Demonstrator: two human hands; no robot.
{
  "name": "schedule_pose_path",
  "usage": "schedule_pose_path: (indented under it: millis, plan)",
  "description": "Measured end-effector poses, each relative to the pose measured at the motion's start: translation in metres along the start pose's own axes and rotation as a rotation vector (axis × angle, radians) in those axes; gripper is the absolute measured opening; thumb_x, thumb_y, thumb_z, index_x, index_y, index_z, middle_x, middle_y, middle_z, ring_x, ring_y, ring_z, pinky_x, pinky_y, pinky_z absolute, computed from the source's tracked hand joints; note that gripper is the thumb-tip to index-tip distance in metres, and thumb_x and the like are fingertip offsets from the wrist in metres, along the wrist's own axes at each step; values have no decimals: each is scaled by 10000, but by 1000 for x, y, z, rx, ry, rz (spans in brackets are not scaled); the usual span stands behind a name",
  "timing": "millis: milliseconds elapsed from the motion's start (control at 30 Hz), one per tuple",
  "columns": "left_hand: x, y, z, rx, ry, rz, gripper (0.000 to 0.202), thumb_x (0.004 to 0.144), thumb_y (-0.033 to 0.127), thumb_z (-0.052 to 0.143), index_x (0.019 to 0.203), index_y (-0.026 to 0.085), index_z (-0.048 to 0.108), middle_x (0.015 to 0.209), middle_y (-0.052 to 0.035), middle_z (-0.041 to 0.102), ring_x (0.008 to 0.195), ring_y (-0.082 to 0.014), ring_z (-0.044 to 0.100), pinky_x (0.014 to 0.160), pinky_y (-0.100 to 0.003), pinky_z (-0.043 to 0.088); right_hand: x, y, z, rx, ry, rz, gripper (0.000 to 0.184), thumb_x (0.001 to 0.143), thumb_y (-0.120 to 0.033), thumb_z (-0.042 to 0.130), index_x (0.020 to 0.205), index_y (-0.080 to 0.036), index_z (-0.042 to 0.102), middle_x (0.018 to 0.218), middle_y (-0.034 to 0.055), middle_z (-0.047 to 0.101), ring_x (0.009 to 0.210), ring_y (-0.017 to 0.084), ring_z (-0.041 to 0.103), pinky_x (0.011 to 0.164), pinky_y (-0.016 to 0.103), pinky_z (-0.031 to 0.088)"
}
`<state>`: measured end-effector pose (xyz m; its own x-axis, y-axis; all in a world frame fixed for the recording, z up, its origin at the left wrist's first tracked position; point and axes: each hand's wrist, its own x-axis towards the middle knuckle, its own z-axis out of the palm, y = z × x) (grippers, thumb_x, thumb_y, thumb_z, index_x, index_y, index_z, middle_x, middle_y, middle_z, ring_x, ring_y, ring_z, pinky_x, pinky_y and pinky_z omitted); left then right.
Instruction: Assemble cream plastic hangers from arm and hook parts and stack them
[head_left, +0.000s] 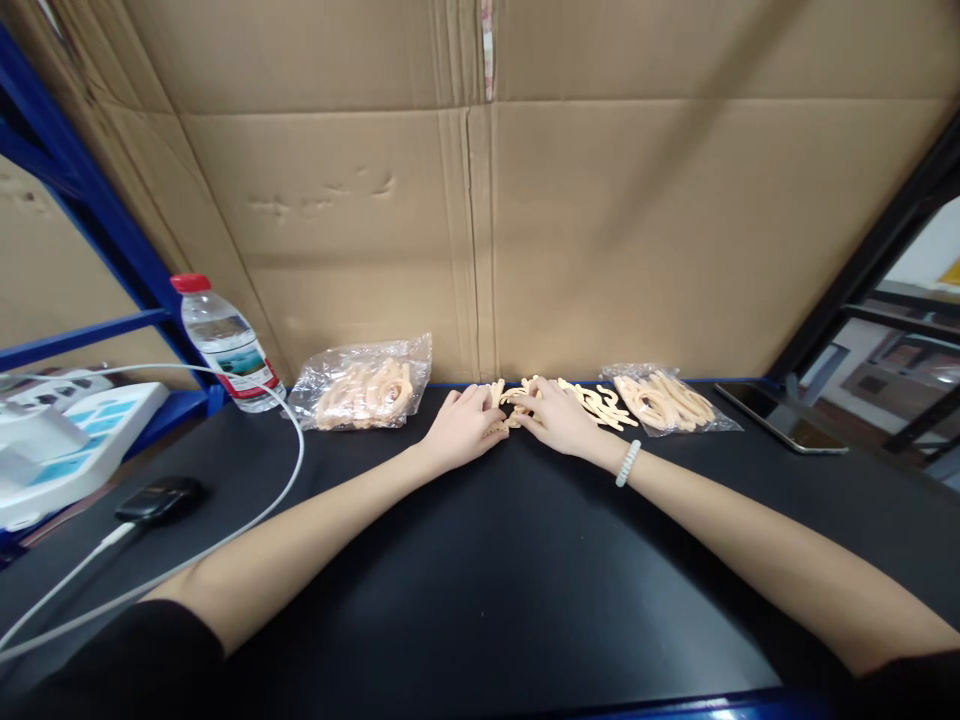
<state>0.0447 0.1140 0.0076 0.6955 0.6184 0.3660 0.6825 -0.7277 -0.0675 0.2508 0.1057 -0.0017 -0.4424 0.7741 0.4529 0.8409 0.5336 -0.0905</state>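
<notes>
My left hand [463,428] reaches to the back of the black tabletop, its fingers curled down onto pale cream curved pieces [497,393]. Close on its right, my right hand [553,415] wears a pale coiled band on the wrist, and its thumb and fingers close on more of these pieces. Both hands partly hide what they grip. A loose spread of the same hook-like curved pieces [604,405] lies just right of my right hand. I cannot tell what the pieces are made of.
A clear bag of thicker beige curved pieces [367,392] lies left, another bag [664,400] right. Beyond are a red-capped water bottle [229,345] and a phone [780,415]. A white cable [296,470] crosses near my left forearm, by a power strip [90,430]. Cardboard [337,200] stands behind.
</notes>
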Motion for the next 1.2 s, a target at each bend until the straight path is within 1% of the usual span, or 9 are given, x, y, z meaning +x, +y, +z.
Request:
schedule_pose_path:
  millis: [167,333,467,533,633,733,933,1067,1200]
  plan:
    - [6,-2,1,-66,15,35,170,911,218,548,908,206,718,935,-68,585,945,-235,527,797,-360,396,5,6,2,79,-19,-21,168,929,-277,575,931,-217,733,982,79,593,950,230,520,840,352,378]
    - [14,-8,-4,-211,84,14,155,884,168,576,896,210,724,951,-61,608,945,-219,570,843,-361,461,12,17,1,192,-29,17,111,883,-232,645,851,-224,751,904,55,603,917,210,543,837,335,407]
    - [18,-14,-10,-344,146,-45,161,862,120,573,854,195,715,1039,-61,649,966,-192,636,908,-335,491,13,22,-2,249,-49,13,149,859,-206,668,985,-228,744,991,80,605,989,228,545,896,368,417]
    - [16,-16,-13,-404,149,-72,166,854,107,561,850,183,709,1033,-57,684,876,-171,678,841,-298,526,14,23,-4,277,-69,-6,213,858,-203,664,1058,-245,727,1023,82,603,1011,228,548,922,379,417]
    - [11,-15,-15,-475,125,-97,197,871,102,512,888,163,698,912,-42,732,674,-136,694,674,-241,543,17,25,-6,316,-87,-7,251,836,-149,657,1060,-242,721,1025,81,618,1031,236,556,937,394,415]
    - [8,-14,-16,-497,117,-97,167,864,114,540,884,163,699,789,-28,739,677,-158,698,680,-248,529,21,22,-8,366,-74,22,315,816,-84,623,1090,-223,694,1047,75,638,1055,226,558,947,379,409]
    - [6,-9,-13,-520,198,-88,139,848,121,572,855,182,697,889,-49,733,792,-187,678,771,-293,508,22,2,-6,515,-48,240,315,855,-206,595,1168,-174,611,824,22,685,683,152,616,672,280,463]
    - [2,-2,-8,-592,260,-99,119,843,152,576,836,178,692,899,-64,713,805,-185,663,738,-290,526,22,-9,-6,596,6,426,232,842,-220,621,1060,-140,626,757,40,670,689,166,617,655,281,453]
    - [-3,9,-6,-700,319,-119,121,849,223,591,859,184,705,985,-82,703,917,-206,660,769,-315,558,30,-8,-12,781,-138,526,131,869,-277,643,862,-147,629,604,-22,588,507,103,542,512,234,435]
